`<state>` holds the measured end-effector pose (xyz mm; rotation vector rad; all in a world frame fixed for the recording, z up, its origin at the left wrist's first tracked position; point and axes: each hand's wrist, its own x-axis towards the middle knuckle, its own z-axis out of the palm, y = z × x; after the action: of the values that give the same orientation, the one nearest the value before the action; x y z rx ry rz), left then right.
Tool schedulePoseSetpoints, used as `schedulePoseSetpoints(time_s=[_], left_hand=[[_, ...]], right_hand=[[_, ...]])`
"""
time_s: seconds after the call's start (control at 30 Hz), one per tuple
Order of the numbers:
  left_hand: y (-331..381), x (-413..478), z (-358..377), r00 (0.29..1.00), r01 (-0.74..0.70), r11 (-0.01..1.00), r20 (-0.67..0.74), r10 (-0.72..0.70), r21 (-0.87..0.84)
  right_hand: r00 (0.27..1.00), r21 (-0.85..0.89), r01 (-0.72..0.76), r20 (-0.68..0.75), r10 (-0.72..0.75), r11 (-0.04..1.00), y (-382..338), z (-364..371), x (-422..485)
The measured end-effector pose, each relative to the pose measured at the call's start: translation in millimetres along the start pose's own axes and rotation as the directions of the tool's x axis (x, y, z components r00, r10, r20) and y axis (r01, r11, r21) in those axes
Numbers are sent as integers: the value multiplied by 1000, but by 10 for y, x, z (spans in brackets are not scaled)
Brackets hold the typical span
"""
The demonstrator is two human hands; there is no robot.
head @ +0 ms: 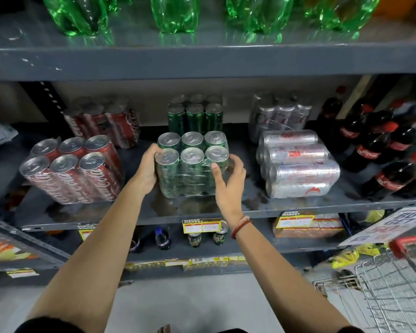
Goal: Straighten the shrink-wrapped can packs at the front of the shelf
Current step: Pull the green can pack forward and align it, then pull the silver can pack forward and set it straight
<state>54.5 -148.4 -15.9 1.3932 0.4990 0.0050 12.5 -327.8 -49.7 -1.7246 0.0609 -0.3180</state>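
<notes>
A shrink-wrapped pack of green cans [190, 162] stands upright at the front middle of the grey shelf [226, 213]. My left hand [148, 169] presses flat against the pack's left side. My right hand [229, 182] curls round its right front corner, thumb on the wrap. A red can pack [72, 171] stands tilted and skewed at the front left. To the right, a silver can pack [298, 164] lies on its side.
Behind these stand a red pack [106, 121], a green pack [195, 114] and a silver pack [279, 114]. Dark cola bottles [380, 150] fill the right end. Green bottles [175, 13] stand on the shelf above. A wire shopping trolley [382, 284] is at lower right.
</notes>
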Motion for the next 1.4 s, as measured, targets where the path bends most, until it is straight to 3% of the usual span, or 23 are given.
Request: schedulePoseSetpoints(time_s=[0.07,0.17,0.23,0.3,0.37,0.43,0.5,0.57,0.7,0.8,0.9,1.03,1.17,1.27,1.33,1.4], left_hand=[[91,-46,51,995,-30,993,-90,40,111],[222,-124,238,919,-166,922,-283,273,350],[292,-240,517,826,-324,784,-246,507,529],[288,-389,919,768,-455,686,-139,625,568],[161,-555,1379,794,-526,664,28,607,531],[-66,-702,1807,797,-596,630,271,540,498],[-277,-736,2148,777,-629,585,445,446,512],[-368,-653,2441,762,-646,498,520,386,578],[-282,-328,2941,750,-658,258,582,316,708],[-163,-12,3161,804,-592,196,559,203,781],[-133,178,3278,803,-596,194,583,122,780],[-160,251,3380,833,-547,150,518,192,824],[-169,254,3362,830,-550,222,499,249,805],[-154,267,3297,852,-507,289,421,312,812],[-166,251,3248,888,-456,464,351,298,759],[-211,239,3210,917,-392,749,288,275,534]], right_hand=[[1000,24,-14,9,14,1000,-42,-171,74],[989,55,68,-135,-60,996,-134,-567,200],[945,-47,139,-291,-146,989,-160,-927,282],[889,-192,132,-411,-202,973,-87,-1312,339],[857,-250,22,-494,-147,968,72,-1647,361],[850,-196,-133,-526,10,972,242,-1889,352],[859,-124,-254,-485,164,959,378,-2037,346],[870,-55,-333,-403,284,941,504,-2109,356],[855,134,-433,-254,453,892,658,-2067,425],[830,291,-419,-263,493,860,758,-1984,476],[821,396,-403,-241,517,825,803,-1932,472],[863,301,-322,-298,409,898,801,-1894,457],[865,350,-255,-334,374,901,744,-1939,500],[881,249,-205,-375,290,946,620,-2026,565],[906,147,-110,-391,160,983,541,-2096,606],[921,22,-21,-389,28,1000,450,-2141,631]])
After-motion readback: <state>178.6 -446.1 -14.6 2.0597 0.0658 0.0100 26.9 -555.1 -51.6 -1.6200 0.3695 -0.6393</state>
